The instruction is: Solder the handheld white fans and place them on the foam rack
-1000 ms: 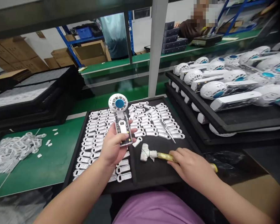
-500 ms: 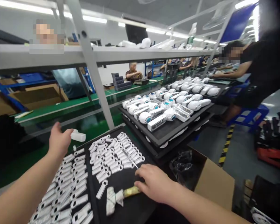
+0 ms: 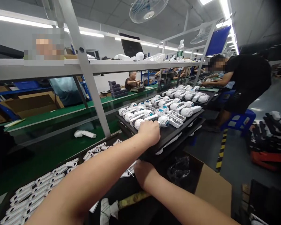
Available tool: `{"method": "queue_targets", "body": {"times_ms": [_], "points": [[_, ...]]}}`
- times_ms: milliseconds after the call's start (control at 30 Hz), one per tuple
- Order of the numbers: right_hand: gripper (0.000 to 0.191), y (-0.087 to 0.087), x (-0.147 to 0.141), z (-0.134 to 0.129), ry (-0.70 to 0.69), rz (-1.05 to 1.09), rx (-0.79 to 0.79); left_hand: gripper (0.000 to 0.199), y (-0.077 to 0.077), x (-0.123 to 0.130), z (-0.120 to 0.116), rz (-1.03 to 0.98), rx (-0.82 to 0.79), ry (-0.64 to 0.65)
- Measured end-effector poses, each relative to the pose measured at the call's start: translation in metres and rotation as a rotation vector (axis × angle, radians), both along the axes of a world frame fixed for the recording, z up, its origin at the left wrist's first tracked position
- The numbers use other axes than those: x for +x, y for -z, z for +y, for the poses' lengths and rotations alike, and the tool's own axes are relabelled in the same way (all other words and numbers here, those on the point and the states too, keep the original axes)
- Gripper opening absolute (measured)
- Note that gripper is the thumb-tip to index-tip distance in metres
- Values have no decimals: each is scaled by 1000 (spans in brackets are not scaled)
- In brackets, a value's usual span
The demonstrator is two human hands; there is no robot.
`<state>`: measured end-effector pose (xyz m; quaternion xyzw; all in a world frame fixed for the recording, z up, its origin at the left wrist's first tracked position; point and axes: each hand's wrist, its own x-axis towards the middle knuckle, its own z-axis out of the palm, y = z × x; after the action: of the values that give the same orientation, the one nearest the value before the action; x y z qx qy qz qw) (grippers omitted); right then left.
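My left hand (image 3: 150,132) reaches across to the near edge of the upper tray, its fingers closed on a white round-headed handheld device (image 3: 138,124). Around it on the black tray (image 3: 170,132) lie several similar devices (image 3: 176,120), some with handles opened to show inner parts. Below my left forearm, my right hand (image 3: 144,172) is closed on a thin metal tool (image 3: 130,172), only its tip showing. Close by lies a hammer-shaped tool (image 3: 133,199) with a yellow handle and a head wrapped in white. Many small white casing pieces (image 3: 42,184) lie on the lower black tray.
One white device (image 3: 85,134) lies on the green conveyor (image 3: 67,147). A metal frame post (image 3: 96,90) rises beside the trays. An open cardboard box (image 3: 214,187) with dark plastic stands at right. A co-worker (image 3: 245,81) bends over the line farther back.
My left hand has let go of a white device on the conveyor and swung right to the upper tray, closing on another. My right hand still holds the thin tool. The view has tilted up.
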<state>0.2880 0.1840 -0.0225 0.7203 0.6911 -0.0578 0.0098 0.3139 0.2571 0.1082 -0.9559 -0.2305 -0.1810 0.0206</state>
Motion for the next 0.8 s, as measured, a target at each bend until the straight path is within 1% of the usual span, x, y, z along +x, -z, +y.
{"method": "queue_targets", "body": {"times_ms": [67,133,200,233,267,333,367,400,433,500,533,600,667,733,800], "points": [[32,1,2,-2,6,-13,-37,43,1,10,-1,20,-29,-36],[32,2,4,-3,1,-21,-59,36,-2,12,-1,49,-95,-63],[34,2,6,-4,-4,-26,-65,20,-6,6,1,60,-171,-74],[35,2,7,-5,-6,-28,-66,15,-9,-1,1,51,-201,-72],[34,2,8,-6,-10,-28,-65,15,-11,-12,1,34,-217,-68],[32,0,9,-11,-25,-25,-56,21,-13,-43,-1,-57,-281,-50],[30,-2,10,-15,-38,-19,-45,25,-13,-63,-3,-131,-353,-46],[28,-3,10,-19,-55,-10,-29,27,-10,-84,-5,-216,-461,-46],[27,-4,11,-22,-74,2,-12,28,-6,-107,-7,-312,-603,-47],[25,-5,14,-27,-112,32,13,29,6,-154,-9,-508,-925,-53],[23,-5,16,-28,-130,45,17,30,14,-177,-9,-592,-1057,-67],[18,0,19,-28,-160,59,18,33,28,-220,-10,-767,-1228,-130],[15,10,23,-29,-187,48,31,37,41,-261,-12,-931,-1297,-232],[15,21,29,-32,-196,26,78,46,49,-296,-17,-1067,-1314,-301],[16,29,35,-35,-202,51,208,54,54,-322,-26,-1148,-1302,-322]]}}
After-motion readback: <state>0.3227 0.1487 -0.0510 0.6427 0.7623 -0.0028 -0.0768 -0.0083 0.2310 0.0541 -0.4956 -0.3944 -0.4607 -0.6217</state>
